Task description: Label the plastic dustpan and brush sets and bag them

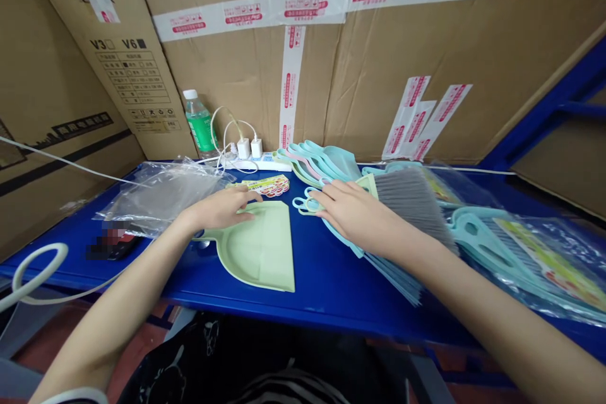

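Our left hand [230, 207] is open, with loosely bent, empty fingers above the flat, pale green plastic dustpan [260, 246] on the blue table [315, 284]. Our right hand [348, 208] touches light blue, looped plastic brush handles [307, 204]; we cannot tell how tightly.

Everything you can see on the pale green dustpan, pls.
The dustpan is pale green and looks like smooth, rigid plastic. It has a shallow pan with a raised, curved back wall and a straight front edge facing right. A short handle points left, its far end partly hidden by the forearm. It lies open side up on the blue table. The left hand is over its upper left; contact is unclear. The pan looks empty.
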`<state>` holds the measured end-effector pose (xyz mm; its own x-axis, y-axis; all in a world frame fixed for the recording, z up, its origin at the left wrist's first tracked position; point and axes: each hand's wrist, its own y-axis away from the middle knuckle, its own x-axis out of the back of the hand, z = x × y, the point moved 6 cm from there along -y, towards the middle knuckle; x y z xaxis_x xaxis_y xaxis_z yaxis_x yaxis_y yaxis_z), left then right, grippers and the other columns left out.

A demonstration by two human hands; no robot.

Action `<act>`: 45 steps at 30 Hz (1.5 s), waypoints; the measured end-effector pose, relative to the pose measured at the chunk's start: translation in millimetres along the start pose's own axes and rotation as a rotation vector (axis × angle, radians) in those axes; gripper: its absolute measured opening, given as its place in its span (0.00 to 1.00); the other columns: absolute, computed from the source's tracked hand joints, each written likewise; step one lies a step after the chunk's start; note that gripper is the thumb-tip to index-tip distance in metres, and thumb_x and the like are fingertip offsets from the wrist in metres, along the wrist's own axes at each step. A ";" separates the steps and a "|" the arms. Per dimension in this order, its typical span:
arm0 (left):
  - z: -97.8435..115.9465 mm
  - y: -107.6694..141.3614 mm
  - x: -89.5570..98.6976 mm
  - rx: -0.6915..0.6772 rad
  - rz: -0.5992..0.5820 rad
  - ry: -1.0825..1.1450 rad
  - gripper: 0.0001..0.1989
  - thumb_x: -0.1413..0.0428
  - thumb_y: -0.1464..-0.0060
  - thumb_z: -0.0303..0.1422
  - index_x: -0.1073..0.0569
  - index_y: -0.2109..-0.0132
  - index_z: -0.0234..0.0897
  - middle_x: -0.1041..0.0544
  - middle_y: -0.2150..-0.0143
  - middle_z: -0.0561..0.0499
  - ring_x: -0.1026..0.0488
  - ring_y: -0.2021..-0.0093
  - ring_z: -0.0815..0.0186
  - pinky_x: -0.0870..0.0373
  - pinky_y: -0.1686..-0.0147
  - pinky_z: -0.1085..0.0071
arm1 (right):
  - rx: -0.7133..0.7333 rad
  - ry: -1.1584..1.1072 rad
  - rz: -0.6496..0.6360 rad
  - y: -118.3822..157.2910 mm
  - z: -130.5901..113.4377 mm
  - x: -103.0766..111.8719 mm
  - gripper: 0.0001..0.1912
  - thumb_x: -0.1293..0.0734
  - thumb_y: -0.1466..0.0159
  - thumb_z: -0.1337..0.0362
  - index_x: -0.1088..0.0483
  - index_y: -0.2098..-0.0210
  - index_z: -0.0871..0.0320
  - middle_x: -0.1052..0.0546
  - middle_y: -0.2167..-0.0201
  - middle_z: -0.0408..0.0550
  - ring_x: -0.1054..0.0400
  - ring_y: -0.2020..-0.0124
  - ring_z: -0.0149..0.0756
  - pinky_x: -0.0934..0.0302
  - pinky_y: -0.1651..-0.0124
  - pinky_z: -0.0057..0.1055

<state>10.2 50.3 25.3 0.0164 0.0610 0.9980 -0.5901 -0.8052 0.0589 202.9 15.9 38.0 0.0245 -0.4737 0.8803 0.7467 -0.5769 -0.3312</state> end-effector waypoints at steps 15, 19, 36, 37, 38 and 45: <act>3.3 2.3 -8.8 0.001 -0.031 0.073 0.17 0.53 0.45 0.24 0.27 0.51 0.39 0.21 0.50 0.47 0.25 0.52 0.61 0.32 0.55 0.69 | -0.050 -0.192 -0.215 3.8 3.1 -10.1 0.20 0.38 0.41 0.74 0.31 0.49 0.66 0.23 0.57 0.61 0.32 0.54 0.50 0.39 0.55 0.41; 7.4 1.4 -8.2 -0.062 0.009 0.175 0.18 0.52 0.45 0.24 0.27 0.50 0.38 0.21 0.50 0.47 0.25 0.52 0.61 0.32 0.53 0.69 | -0.010 -0.235 -0.200 7.9 5.0 -8.8 0.20 0.39 0.41 0.74 0.30 0.50 0.64 0.24 0.58 0.60 0.31 0.55 0.49 0.37 0.55 0.43; -2.9 1.2 -1.1 -0.040 0.020 0.442 0.19 0.60 0.36 0.39 0.28 0.64 0.34 0.25 0.69 0.49 0.30 0.69 0.66 0.32 0.64 0.69 | 0.017 -0.482 -0.205 -56.7 -87.5 -1.3 0.19 0.36 0.33 0.66 0.35 0.46 0.71 0.25 0.51 0.66 0.31 0.48 0.51 0.36 0.47 0.47; -5.5 3.3 -0.8 -0.039 -0.022 0.462 0.21 0.61 0.36 0.40 0.29 0.66 0.34 0.27 0.72 0.51 0.31 0.71 0.67 0.32 0.66 0.70 | 0.018 -0.527 -0.197 -61.7 -92.1 -4.9 0.19 0.34 0.34 0.66 0.35 0.47 0.71 0.25 0.50 0.67 0.31 0.48 0.51 0.36 0.47 0.46; -7.1 5.2 -0.9 -0.042 -0.058 0.479 0.23 0.62 0.36 0.42 0.30 0.68 0.34 0.29 0.74 0.51 0.33 0.72 0.68 0.33 0.67 0.71 | 0.007 -0.566 -0.180 -65.9 -94.8 -7.9 0.18 0.34 0.34 0.67 0.34 0.48 0.70 0.25 0.50 0.66 0.31 0.48 0.50 0.35 0.48 0.46; -8.8 10.3 -5.3 -0.076 -0.154 0.568 0.26 0.63 0.37 0.50 0.35 0.71 0.36 0.32 0.73 0.52 0.35 0.72 0.69 0.34 0.67 0.72 | 0.025 -0.621 -0.001 -65.6 -92.6 -2.2 0.11 0.34 0.35 0.65 0.33 0.54 0.63 0.27 0.51 0.58 0.33 0.51 0.44 0.36 0.49 0.41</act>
<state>-3.0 46.8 20.4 -0.3161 0.4970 0.8081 -0.6715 -0.7189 0.1795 92.3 -6.8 26.3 0.4003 0.0064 0.9163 0.7622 -0.5575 -0.3291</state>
